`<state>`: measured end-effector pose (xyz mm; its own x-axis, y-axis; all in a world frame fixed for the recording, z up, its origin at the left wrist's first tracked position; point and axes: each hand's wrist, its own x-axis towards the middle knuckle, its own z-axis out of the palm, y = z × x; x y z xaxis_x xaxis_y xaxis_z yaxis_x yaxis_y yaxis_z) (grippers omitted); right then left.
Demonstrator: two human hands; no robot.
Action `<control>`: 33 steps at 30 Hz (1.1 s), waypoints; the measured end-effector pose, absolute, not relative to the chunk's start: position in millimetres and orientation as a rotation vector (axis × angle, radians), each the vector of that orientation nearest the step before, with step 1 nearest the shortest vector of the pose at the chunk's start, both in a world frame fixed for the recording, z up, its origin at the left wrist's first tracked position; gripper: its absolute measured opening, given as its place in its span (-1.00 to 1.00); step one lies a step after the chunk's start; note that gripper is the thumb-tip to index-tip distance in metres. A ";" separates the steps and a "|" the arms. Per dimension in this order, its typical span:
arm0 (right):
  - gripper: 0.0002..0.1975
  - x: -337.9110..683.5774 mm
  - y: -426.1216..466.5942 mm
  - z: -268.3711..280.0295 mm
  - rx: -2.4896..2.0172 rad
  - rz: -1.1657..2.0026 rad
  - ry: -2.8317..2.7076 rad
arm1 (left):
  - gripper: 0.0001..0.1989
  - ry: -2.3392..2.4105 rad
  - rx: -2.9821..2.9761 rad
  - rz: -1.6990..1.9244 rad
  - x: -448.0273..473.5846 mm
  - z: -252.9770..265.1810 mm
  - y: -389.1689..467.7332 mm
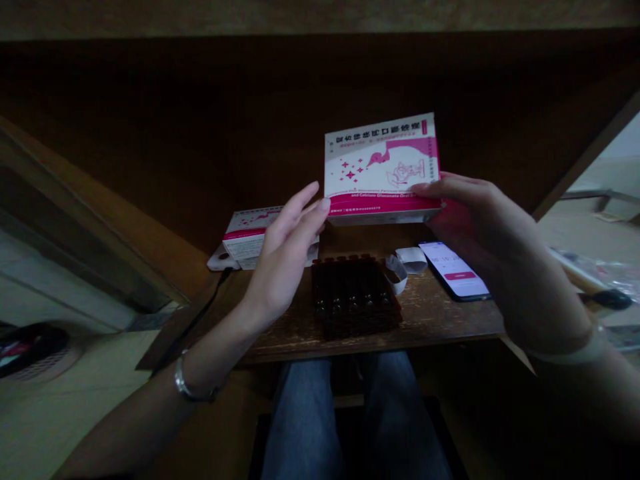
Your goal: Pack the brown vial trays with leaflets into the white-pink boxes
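Observation:
My right hand (480,220) grips a white and pink medicine box (370,167) by its right end, thumb on the front face. The box is raised above the desk, with its printed face toward me. At its lower left corner is my left hand (285,257), fingers stretched out and the thumb tip at the corner; whether it touches I cannot tell. Below the box, a stack of dark brown vials in trays (355,293) sits on the desk. A second white and pink box (247,233) stands behind my left hand, partly hidden by it.
The wooden desk (430,323) has a phone (455,270) with a lit screen on the right. A curled white paper strip (400,267) lies beside the vials. A black cable (200,317) runs over the left edge. Dark wooden panels enclose the back and sides.

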<state>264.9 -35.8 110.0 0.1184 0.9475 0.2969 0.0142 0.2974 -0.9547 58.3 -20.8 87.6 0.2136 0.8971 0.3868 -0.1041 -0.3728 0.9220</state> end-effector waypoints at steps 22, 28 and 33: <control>-0.59 221.4 -45.1 73.3 -0.856 1.172 -1.108 | -0.49 0.885 1.497 1.322 35.2 98.8 -27.7; -0.64 217.3 -41.7 62.6 -0.687 1.298 -0.925 | -0.62 0.937 1.436 1.374 29.4 103.1 -18.1; -0.67 215.0 -39.2 57.5 -0.675 1.343 -0.868 | -0.75 0.974 1.410 1.397 25.9 107.2 -13.2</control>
<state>215.0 -39.2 57.5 0.0121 0.9896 0.1431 -0.5366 0.1272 -0.8342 25.9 -13.2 107.2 0.0525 0.9554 0.2907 -0.0581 -0.2877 0.9560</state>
